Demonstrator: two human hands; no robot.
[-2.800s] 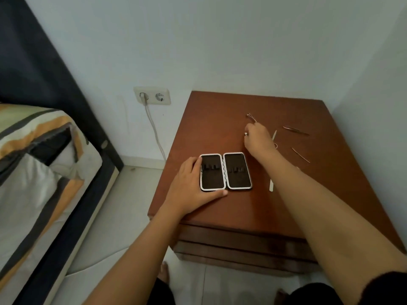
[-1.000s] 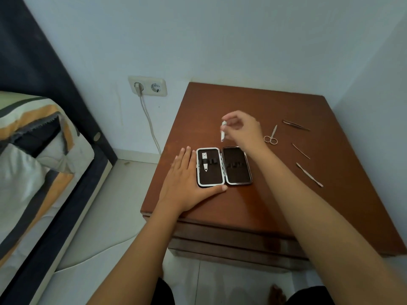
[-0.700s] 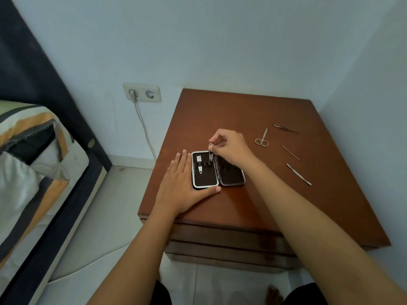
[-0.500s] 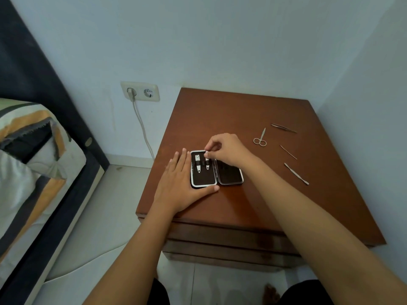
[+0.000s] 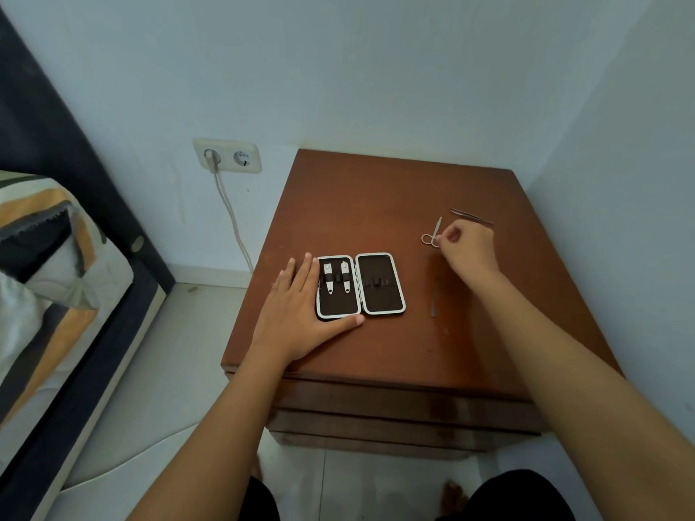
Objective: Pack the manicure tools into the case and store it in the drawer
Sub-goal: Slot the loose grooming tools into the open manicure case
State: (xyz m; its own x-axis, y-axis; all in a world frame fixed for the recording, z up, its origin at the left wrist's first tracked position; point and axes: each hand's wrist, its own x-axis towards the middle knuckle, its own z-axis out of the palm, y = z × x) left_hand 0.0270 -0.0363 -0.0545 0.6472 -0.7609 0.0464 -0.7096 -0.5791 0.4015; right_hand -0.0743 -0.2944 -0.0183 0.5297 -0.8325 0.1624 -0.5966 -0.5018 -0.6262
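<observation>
The manicure case lies open on the brown nightstand. Two small clippers sit under the straps of its left half; the right half holds no tools. My left hand rests flat against the case's left edge, thumb along its near edge. My right hand is further right, fingertips pinched on the ring handles of the small scissors, which lie on the wood. Tweezers lie just behind that hand. A thin metal tool lies between the case and my right forearm.
Drawer fronts run below the nightstand's near edge, all closed. Walls stand close behind and to the right. A wall socket with a plugged cable and a bed are to the left, with tiled floor between.
My right hand slid a second clipper into the case's left half, let go, then moved right to the scissors. My left hand stayed beside the case.
</observation>
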